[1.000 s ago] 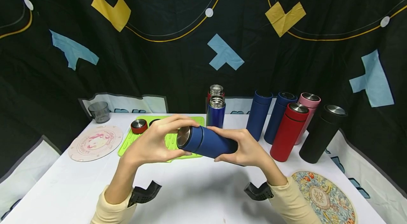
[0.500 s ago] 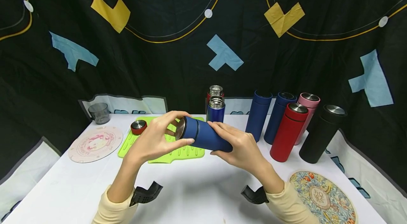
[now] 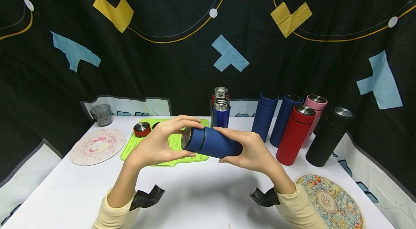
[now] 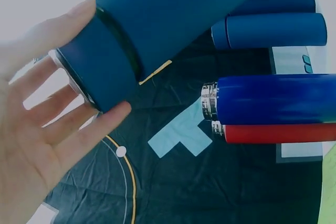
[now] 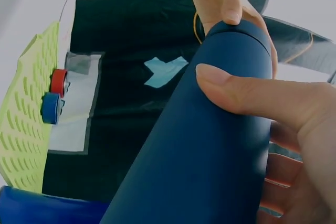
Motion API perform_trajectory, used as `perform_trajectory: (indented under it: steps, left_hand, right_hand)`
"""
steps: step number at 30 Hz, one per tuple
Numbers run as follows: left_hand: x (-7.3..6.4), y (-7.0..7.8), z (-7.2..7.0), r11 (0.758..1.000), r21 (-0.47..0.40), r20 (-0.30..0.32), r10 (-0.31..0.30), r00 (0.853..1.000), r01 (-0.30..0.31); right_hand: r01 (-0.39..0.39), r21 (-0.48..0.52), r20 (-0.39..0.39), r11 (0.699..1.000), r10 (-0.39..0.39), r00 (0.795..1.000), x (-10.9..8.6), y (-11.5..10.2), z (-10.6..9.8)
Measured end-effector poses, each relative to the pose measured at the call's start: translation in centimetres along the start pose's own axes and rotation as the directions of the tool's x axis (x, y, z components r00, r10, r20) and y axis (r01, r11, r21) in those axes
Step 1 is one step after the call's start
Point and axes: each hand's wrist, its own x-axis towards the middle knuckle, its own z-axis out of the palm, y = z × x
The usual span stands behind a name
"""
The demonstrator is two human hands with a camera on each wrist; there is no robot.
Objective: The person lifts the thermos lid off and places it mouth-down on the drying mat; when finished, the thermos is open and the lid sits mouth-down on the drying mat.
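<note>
A dark blue vacuum flask (image 3: 219, 143) is held tilted in the air above the table, its capped end toward the left. My left hand (image 3: 156, 144) grips the lid (image 3: 195, 140), thumb below and fingers over the top. Round the body curls my right hand (image 3: 253, 149), whose thumb (image 5: 220, 85) lies along the side in the right wrist view. Lid and body meet at a dark groove (image 4: 118, 38), clear in the left wrist view. The flask's base is hidden by the right hand in the head view.
Behind the flask stand a shiny blue flask (image 3: 221, 115) and a red one (image 3: 220, 91), both lidless. A green mat (image 3: 191, 156) bears loose lids (image 3: 142, 129). Several capped flasks (image 3: 294, 135) stand right. Round mats (image 3: 97, 146) and a grey cup (image 3: 102, 114) lie about.
Half a second ago my left fingers were loosened and spread round the lid; now they grip it again. The flask and my right hand dipped slightly, then came back up.
</note>
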Motion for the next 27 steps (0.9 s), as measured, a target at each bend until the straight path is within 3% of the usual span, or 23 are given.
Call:
perform_trajectory:
  steps: [3,6,9,13,16,19,23,27]
  left_hand:
    - [0.0,-0.1,0.0,1.0,-0.028,-0.014,0.009,1.0,-0.009]
    - [0.0,-0.2,0.1,1.0,-0.019,-0.036,-0.006,0.999,0.006]
    - [0.1,-0.4,0.2,0.997,-0.004,-0.066,-0.075,0.995,0.075]
    - [0.1,-0.5,0.3,0.981,-0.006,-0.079,-0.193,0.978,0.193]
    - [0.1,-0.6,0.4,0.977,0.007,-0.061,-0.212,0.975,0.213]
    - [0.0,-0.7,0.2,0.985,0.027,-0.03,-0.17,0.985,0.17]
    - [-0.1,-0.7,0.0,0.995,0.004,0.009,-0.102,0.995,0.102]
    - [-0.1,-0.7,-0.1,0.998,-0.026,0.026,-0.064,0.998,0.065]
  right_hand:
    - [-0.008,0.015,0.002,1.0,0.008,1.0,0.0,0.0,-0.1]
    - [0.009,-0.036,-0.022,0.999,-0.009,1.0,0.0,-0.1,0.0]
    - [0.03,-0.131,-0.05,0.991,-0.037,0.998,0.1,-0.3,0.2]
    - [0.036,-0.243,-0.062,0.969,-0.052,0.997,0.2,-0.4,0.5]
    - [0.03,-0.265,-0.06,0.964,-0.047,0.997,0.1,-0.3,0.5]
    - [0.02,-0.216,-0.044,0.976,-0.03,0.999,0.1,0.0,0.3]
    - [-0.023,-0.052,0.007,0.998,0.023,1.0,0.0,0.4,-0.2]
    - [-0.07,0.07,0.053,0.995,0.067,0.996,-0.1,0.7,-0.5]
